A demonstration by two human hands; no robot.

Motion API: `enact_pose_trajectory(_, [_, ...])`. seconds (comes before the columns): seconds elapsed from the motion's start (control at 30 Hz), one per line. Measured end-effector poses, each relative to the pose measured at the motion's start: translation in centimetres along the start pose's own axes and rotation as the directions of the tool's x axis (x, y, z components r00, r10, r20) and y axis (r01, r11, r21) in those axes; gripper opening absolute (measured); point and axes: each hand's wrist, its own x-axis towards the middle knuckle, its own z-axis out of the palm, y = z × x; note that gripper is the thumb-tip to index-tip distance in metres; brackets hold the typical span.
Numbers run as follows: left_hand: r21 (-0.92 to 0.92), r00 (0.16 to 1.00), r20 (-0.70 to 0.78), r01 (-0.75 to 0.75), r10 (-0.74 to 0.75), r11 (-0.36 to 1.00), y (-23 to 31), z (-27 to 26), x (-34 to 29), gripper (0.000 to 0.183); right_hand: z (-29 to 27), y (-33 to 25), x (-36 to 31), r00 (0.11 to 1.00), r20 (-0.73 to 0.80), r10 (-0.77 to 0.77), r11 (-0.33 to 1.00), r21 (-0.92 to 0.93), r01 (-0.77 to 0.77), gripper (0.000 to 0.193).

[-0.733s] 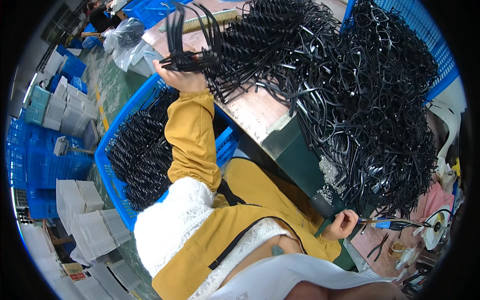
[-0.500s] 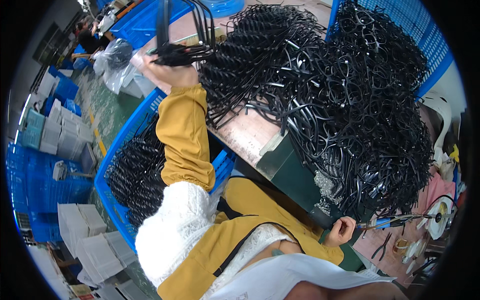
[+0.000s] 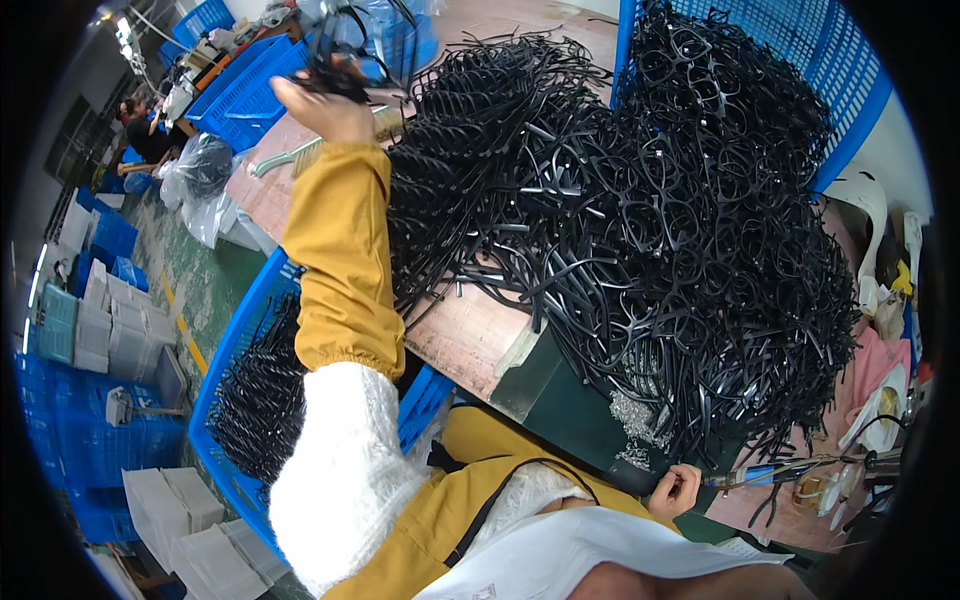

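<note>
My left hand [image 3: 335, 115], arm stretched out, is closed on a small bunch of black spectacle frames [image 3: 335, 70], smeared by motion, above the table's far left part. Beside it, black spectacle frames lie stacked in rows [image 3: 470, 130]. These run into a large tangled heap of similar frames [image 3: 690, 260] to the right. My right hand [image 3: 675, 491] is low at the near table edge, its fingers curled. Whatever it may hold is hidden. Next to it are a thin tool with a blue band [image 3: 755, 476] and small silvery bits [image 3: 634, 418].
A blue basket [image 3: 862, 95] lies behind the heap. Another blue basket [image 3: 200, 405], holding black frames, stands left of my arm. A green-handled brush [image 3: 285, 160] is on the table; pliers [image 3: 768, 505] lie at right. White boxes [image 3: 195, 510] and a distant person [image 3: 150, 135] are leftward.
My left hand has moved farther over the table, and the frames in it have tilted from their upright position. My right hand stays at the table edge. The whole view has shifted slightly.
</note>
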Motion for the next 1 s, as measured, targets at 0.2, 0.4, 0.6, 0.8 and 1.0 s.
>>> enact_pose_trajectory(0.2, [0.509, 0.865, 0.442, -0.458, 0.236, 0.729, -8.3, 4.2, 9.6, 0.050, -0.2, -0.3, 0.5, 0.998, 0.056, -0.021, 0.998, -0.053, 0.024, 0.013])
enact_pose_trajectory(0.4, [0.897, 0.595, 0.316, -0.440, -0.739, 0.030, -21.6, 2.2, 7.8, 0.060, 0.1, -0.5, 0.7, 0.999, 0.032, -0.021, 0.993, -0.118, 0.024, 0.011])
enact_pose_trajectory(0.6, [0.641, 0.164, 0.414, -0.750, -0.895, 0.160, -22.7, 3.9, 8.1, 0.040, 0.2, -1.2, 1.3, 0.997, 0.047, 0.064, 0.987, -0.148, -0.056, 0.010])
enact_pose_trajectory(0.8, [0.552, 0.357, 0.400, -0.829, -0.844, -0.089, -26.6, 3.6, 7.6, 0.057, 0.3, -2.0, 1.5, 0.995, -0.004, 0.100, 0.985, -0.138, -0.100, 0.014])
enact_pose_trajectory(1.0, [0.622, 0.456, 0.347, -0.766, -0.820, -0.163, -24.5, 5.5, 5.4, 0.077, -0.1, -1.8, 1.5, 0.997, -0.022, 0.072, 0.994, -0.081, -0.074, 0.018])
